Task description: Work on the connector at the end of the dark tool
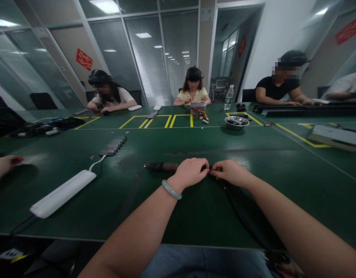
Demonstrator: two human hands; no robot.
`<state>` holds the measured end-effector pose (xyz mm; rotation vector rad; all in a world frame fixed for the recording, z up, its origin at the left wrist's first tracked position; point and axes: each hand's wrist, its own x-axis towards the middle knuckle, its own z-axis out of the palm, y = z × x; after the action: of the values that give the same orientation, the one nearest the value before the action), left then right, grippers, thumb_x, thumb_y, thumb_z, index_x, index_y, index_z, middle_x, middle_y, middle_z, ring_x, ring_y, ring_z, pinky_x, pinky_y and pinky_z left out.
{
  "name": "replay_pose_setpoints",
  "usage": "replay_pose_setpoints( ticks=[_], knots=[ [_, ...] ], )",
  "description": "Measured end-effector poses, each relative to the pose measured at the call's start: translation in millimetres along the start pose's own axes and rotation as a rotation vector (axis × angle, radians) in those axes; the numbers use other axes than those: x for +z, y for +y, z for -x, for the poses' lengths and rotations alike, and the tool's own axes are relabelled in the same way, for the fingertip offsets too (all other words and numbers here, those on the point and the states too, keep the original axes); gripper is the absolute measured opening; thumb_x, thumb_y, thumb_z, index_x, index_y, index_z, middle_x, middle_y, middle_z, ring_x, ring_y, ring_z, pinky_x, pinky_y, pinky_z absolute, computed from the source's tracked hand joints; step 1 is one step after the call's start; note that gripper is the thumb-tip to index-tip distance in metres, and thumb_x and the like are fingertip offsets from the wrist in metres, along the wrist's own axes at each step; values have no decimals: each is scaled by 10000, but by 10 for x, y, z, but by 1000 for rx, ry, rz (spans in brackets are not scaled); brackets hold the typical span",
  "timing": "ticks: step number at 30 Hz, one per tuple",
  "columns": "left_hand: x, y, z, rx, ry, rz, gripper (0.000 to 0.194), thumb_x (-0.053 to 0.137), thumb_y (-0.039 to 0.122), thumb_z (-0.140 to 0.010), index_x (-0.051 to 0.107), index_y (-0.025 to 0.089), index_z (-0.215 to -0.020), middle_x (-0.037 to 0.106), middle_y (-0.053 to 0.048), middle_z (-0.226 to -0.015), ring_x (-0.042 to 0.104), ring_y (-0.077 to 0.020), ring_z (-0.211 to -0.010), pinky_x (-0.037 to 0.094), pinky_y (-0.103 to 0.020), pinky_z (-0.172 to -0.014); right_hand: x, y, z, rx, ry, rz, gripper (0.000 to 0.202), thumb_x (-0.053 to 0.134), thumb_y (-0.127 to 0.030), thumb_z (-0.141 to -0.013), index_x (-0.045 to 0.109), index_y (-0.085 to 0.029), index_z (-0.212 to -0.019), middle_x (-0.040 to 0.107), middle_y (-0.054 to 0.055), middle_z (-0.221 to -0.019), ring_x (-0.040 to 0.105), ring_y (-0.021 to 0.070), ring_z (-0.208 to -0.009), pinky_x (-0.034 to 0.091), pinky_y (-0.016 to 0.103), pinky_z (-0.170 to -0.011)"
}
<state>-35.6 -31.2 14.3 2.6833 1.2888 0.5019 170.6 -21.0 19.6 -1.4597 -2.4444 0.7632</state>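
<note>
A dark cylindrical tool (168, 167) with a narrow metal tip at its left end lies on the green table (131, 216). My left hand (192, 171), with a pale bangle (171, 189) at the wrist, is wrapped over the tool's right part. Close beside it, my right hand (230, 172) pinches at the tool's right end, where the fingertips of both hands nearly meet. What the right fingertips hold is too small to make out. A black cable (238, 211) runs from under my right hand to the table's front edge.
A white power strip (63, 193) and a phone (113, 146) lie to the left, near another person's hand (3, 168). Farther back are a metal bowl (237, 122), a bottle (229, 97) and a wired box (198, 110). Several people sit around the table.
</note>
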Motion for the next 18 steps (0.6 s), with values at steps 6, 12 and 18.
replay_pose_setpoints(
  ticks=[6,12,18],
  knots=[
    [1,12,-2,3,3,-29,183,469,371,-932,580,235,-981,644,1,-975,598,-185,-891,456,-328,-760,3,-5,-6,6,1,-2,304,533,-484,-860,703,-234,-840,716,-12,-746,627,144,-635,388,235,-561],
    [0,18,-7,-5,-12,-45,183,471,361,-929,587,233,-991,649,-8,-988,603,-190,-905,463,-326,-767,22,24,-15,-7,10,-23,293,541,-477,-857,699,-231,-836,715,-14,-735,625,146,-637,392,234,-566],
    [-4,11,3,9,10,-18,180,470,362,-921,587,236,-976,646,-4,-969,598,-187,-889,460,-314,-743,33,47,-23,-3,5,-24,290,545,-479,-853,704,-236,-839,717,-15,-742,620,149,-628,388,238,-560]
  ],
)
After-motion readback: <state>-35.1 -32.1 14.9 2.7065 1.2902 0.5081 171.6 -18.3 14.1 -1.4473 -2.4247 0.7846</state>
